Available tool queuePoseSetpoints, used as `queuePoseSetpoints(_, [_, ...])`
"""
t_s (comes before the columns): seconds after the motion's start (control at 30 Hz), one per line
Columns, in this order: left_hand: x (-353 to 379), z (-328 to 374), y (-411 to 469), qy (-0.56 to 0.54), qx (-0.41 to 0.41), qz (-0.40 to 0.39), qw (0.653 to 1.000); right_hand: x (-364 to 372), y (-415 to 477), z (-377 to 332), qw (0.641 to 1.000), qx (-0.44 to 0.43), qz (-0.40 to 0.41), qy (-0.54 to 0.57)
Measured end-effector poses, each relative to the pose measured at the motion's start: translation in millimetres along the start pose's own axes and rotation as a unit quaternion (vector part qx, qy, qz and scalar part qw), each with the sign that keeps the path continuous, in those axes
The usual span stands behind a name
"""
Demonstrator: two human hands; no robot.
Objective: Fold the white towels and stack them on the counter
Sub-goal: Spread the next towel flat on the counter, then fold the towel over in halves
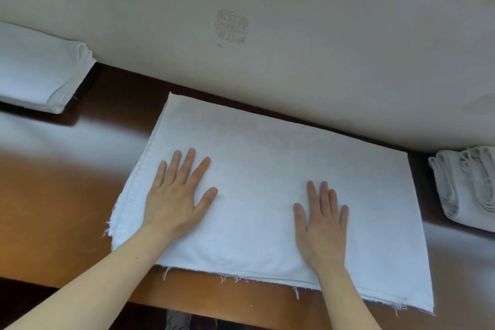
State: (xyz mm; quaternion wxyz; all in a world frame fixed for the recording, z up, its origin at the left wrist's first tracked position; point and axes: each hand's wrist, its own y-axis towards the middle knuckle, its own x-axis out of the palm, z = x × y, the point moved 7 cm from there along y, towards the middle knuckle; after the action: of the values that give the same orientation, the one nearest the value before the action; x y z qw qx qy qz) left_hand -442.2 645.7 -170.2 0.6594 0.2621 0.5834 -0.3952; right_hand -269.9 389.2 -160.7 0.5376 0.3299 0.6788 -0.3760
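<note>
One towel lies part-folded mid-counter under our left hand and right hand, fingers spread flat and gripping nothing, while a folded stack waits far left and, we judge, unfolded towels remain right.

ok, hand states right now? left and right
Left hand: open, palm flat on the towel, holding nothing.
Right hand: open, palm flat on the same towel, holding nothing.
</note>
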Motion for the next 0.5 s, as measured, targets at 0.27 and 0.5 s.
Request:
queuePoseSetpoints(0.27, [1,157,32,-0.062,0.12,0.006,0.991,-24,29,46,0.999,0.018,0.041,0.005])
queuePoseSetpoints(0.5, [27,160,53,0.011,0.079,0.018,0.997,-27,33,153,0.991,0.126,0.038,0.017])
